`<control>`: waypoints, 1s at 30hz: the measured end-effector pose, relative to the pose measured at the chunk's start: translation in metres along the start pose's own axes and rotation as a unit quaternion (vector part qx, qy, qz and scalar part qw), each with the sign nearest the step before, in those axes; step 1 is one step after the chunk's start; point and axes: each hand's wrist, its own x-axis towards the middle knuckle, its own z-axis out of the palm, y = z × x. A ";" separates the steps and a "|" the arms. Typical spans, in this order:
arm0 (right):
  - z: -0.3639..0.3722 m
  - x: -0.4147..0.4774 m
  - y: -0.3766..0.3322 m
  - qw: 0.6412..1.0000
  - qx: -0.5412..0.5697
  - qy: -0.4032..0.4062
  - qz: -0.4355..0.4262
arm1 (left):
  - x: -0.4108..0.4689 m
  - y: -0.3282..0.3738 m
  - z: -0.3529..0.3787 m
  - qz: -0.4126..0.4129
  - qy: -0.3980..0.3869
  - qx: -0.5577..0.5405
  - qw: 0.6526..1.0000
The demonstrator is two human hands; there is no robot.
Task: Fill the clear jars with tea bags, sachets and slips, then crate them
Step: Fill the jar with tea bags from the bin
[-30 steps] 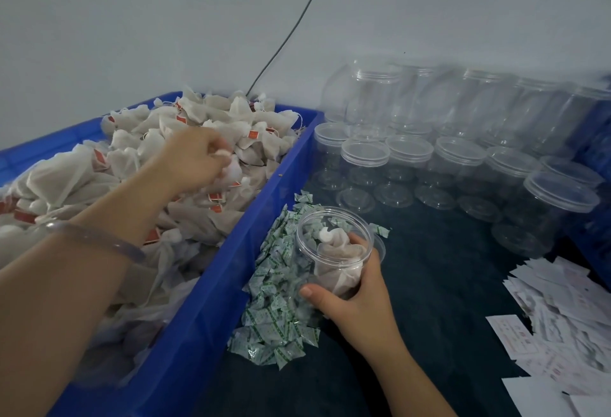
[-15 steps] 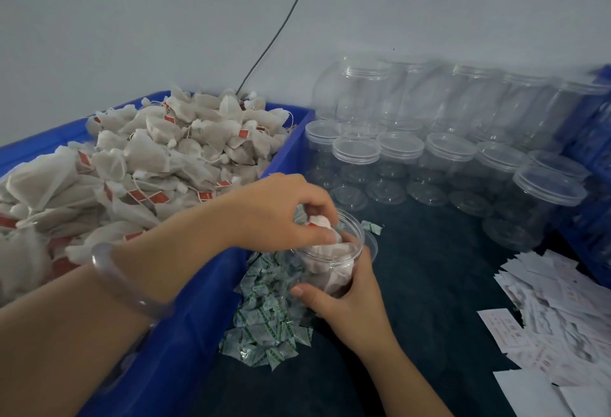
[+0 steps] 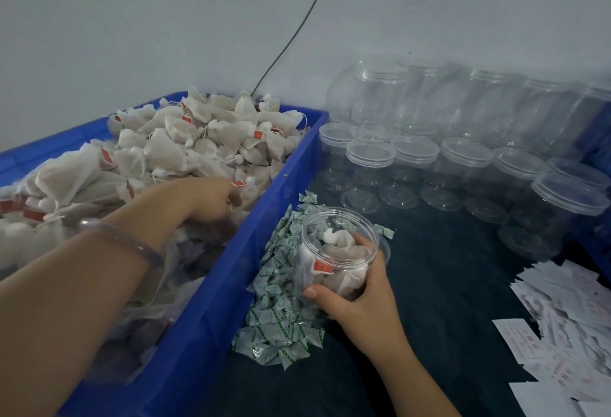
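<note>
Clear jar (image 3: 337, 251) is on the counter (image 3: 446, 301), just right of the blue crate (image 3: 211, 334). It's lidless and part-filled with tea bags, with a red tag showing through the wall.

- Around it: the sachets (image 3: 281, 311) are heaped between the crate wall and the jar, touching the jar's left side. A row of lidded jars (image 3: 459, 165) stands behind, well apart. More open jars (image 3: 380, 96) are stacked on their sides against the wall. The slips (image 3: 568, 324) are spread at the right edge. A black cable (image 3: 297, 30) runs up the wall.
- In the way: only the crate's right wall, between the tea bags (image 3: 185, 145) and the jar. The jar mouth is unobstructed.
- Orientation: mouth up, long axis roughly vertical.
- Right hand (image 3: 360, 297): wraps the jar's lower body, thumb on the near side and fingers round the far side.
- Left hand (image 3: 215, 198): down in the crate, fingers curled into the tea bag pile, a red tag at the fingertips. Can't tell whether it has a bag. There's a clear bangle (image 3: 132, 244) on the wrist.
- Versus 0.5 s ago: the left hand was over the jar mouth and is now back in the crate. The right hand's grip and the jar's spot are unchanged.
</note>
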 end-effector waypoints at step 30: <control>0.000 -0.001 -0.002 1.000 0.016 -0.004 0.003 | -0.036 0.054 -0.024 0.270 0.337 -0.517 0.739</control>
